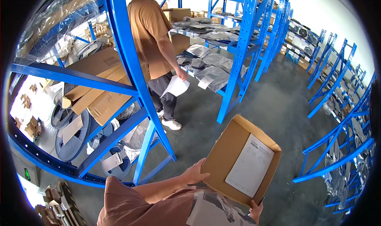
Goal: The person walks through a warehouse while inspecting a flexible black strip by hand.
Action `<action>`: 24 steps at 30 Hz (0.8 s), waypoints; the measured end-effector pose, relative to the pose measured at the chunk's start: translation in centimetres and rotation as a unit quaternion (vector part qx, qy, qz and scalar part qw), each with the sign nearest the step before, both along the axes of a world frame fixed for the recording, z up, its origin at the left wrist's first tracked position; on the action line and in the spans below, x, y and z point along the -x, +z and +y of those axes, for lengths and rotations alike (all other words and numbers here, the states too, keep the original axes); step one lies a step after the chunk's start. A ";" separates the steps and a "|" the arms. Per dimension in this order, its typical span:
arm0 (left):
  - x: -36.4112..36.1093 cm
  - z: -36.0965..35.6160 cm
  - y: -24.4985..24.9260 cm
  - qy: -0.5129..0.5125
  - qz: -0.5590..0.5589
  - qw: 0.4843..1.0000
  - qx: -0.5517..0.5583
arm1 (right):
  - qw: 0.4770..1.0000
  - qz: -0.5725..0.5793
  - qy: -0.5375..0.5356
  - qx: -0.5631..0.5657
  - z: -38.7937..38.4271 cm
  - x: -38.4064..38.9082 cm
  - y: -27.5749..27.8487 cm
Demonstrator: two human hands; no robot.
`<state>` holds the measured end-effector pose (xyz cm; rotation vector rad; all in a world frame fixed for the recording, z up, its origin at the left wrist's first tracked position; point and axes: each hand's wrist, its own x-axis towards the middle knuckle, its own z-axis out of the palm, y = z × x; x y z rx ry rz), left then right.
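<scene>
Box (228,154) is up off the floor (278,99), held in front of the chest and tilted w/ its open top toward the camera. Inside there's only a printed sheet (250,165) lying flat against the bottom. No other contents show, so as far as I can judge the box is as good as unfilled, w/ most of its room spare.

L hand (194,172) is closed round the box's left wall, thumb on top and fingers bent over the edge. R hand (256,211) is at the near right corner, mostly hidden behind the cardboard. It looks to be propping the box, but I can't tell how far it's closed.

Edges & room:
- L rack (131,63) is close on the left – its slanted blue post and cross-beams jut toward the aisle, w/ reels (73,136) and flat cartons on the shelves.
- Mid rack (238,55) is ahead, w/ bags (214,69) hanging over its shelf edge.
- A co-worker (149,23) stands between those two, paper (175,86) in hand, partly blocking that gap.
- R racks (337,146) line the right side, one beam end near the box's right flank.
- Widest open floor runs ahead-right, between mid rack and R racks – bare concrete.
</scene>
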<state>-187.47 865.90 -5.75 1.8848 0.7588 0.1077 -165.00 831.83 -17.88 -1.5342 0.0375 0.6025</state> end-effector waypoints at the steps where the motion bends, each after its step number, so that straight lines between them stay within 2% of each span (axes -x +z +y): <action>1: 0.0 0.1 -0.1 0.000 -0.003 1.000 0.004 | 1.000 -0.001 0.004 0.001 -0.2 -0.3 -0.5; 7: -1.3 0.3 -0.2 -0.007 -0.014 1.000 -0.017 | 0.999 -0.002 0.013 0.034 0.5 -0.7 0.9; 15: -1.4 0.8 0.9 -0.007 0.000 1.000 -0.019 | 0.999 -0.005 0.015 -0.030 0.4 -1.2 0.1; 24: -1.1 -0.1 0.9 -0.030 0.023 0.999 -0.017 | 1.000 0.016 -0.004 -0.007 -1.4 0.3 -0.6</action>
